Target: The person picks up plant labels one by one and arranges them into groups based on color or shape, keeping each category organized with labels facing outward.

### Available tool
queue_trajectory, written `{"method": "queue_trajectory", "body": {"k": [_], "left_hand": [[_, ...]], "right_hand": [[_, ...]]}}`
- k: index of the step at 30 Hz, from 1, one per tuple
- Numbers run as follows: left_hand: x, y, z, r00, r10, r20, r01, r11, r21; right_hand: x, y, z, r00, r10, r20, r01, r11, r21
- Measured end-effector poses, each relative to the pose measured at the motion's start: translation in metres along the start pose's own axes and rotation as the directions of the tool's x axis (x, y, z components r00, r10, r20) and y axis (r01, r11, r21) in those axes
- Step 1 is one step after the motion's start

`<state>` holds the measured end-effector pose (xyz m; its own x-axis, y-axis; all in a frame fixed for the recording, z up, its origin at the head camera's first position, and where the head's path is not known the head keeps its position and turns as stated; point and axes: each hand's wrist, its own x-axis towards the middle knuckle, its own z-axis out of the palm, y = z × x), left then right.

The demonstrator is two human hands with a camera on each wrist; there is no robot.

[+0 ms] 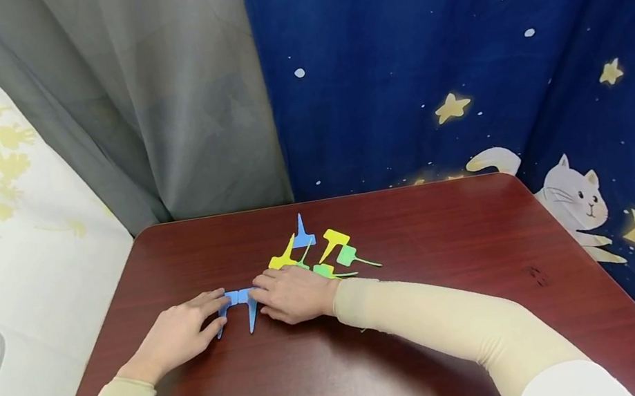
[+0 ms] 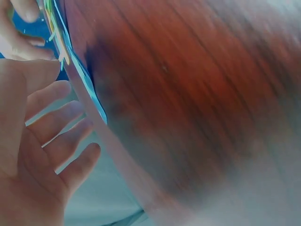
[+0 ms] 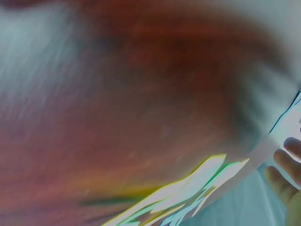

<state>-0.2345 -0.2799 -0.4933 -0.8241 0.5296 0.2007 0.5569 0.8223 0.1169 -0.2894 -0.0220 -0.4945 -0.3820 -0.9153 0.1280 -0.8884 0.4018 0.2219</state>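
Two blue T-shaped plant labels lie side by side on the table, their heads meeting and stems toward the near edge. My left hand [image 1: 187, 325] rests its extended fingers at the left blue label [image 1: 233, 298]; its thumb lies near that label's stem. From the other side my right hand [image 1: 295, 293] lies palm down, fingertips on the right blue label [image 1: 252, 312], covering part of its head. The left wrist view shows the left hand [image 2: 47, 136] with fingers spread, beside a blue label edge [image 2: 91, 89]. Fingers [image 3: 282, 186] look relaxed in the right wrist view.
Beyond the right hand lie another blue label [image 1: 302, 237], yellow labels [image 1: 334, 241] and green labels [image 1: 347, 255], loosely scattered. They rest on a dark red wooden table [image 1: 335, 377]. A grey curtain [image 1: 199, 92] and a blue star-printed curtain [image 1: 370, 63] hang behind it.
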Motion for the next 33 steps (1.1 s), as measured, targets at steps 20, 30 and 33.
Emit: {"method": "queue_trajectory", "body": {"k": [20,30,33], "left_hand": [[0.004,0.035,0.013,0.986,0.116,0.122,-0.118,0.993,0.011],[0.005,0.040,0.011,0.985,0.116,0.129,-0.120,0.992,0.024],[0.005,0.040,0.011,0.985,0.113,0.132,-0.118,0.993,0.032]], "right_hand": [[-0.024,0.088,0.009,0.958,0.232,0.169,-0.227,0.973,-0.051],[-0.031,0.114,0.011,0.885,0.300,0.356,-0.311,0.950,-0.028],[-0.031,0.118,0.011,0.896,0.294,0.332,-0.311,0.950,-0.002]]}}
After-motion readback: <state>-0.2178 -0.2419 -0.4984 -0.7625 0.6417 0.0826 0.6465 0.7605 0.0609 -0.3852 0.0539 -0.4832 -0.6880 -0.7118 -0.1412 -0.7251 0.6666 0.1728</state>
